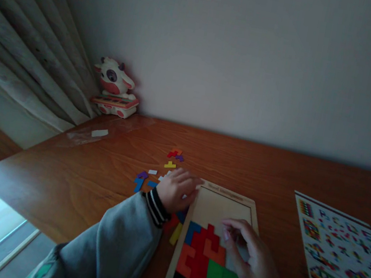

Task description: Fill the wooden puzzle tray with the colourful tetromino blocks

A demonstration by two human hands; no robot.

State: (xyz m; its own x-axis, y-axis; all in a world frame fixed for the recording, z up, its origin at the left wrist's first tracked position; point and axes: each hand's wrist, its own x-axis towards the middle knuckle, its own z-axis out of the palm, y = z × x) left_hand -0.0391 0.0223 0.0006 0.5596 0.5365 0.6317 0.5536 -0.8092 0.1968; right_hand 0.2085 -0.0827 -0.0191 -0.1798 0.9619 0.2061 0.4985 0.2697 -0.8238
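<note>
A wooden puzzle board [225, 196] lies on the brown table, its near half filled with red, orange, blue, green and black block pieces [202, 257]. My left hand [178, 189] rests curled at the board's far left corner, fingers closed over something small I cannot make out. My right hand [252, 258] lies on the board, fingertips pressing a pale piece beside the orange and red pieces. Loose coloured pieces [156, 172] lie scattered on the table just left of my left hand; a yellow piece [176, 234] and others sit under my wrist.
A printed sheet of puzzle patterns [340, 257] lies at the right. A cow-shaped toy [115, 88] stands in the far left corner by the curtain [25, 48]. A small white tag on clear plastic [99, 133] lies near it. The table's left edge [17, 195] borders a window.
</note>
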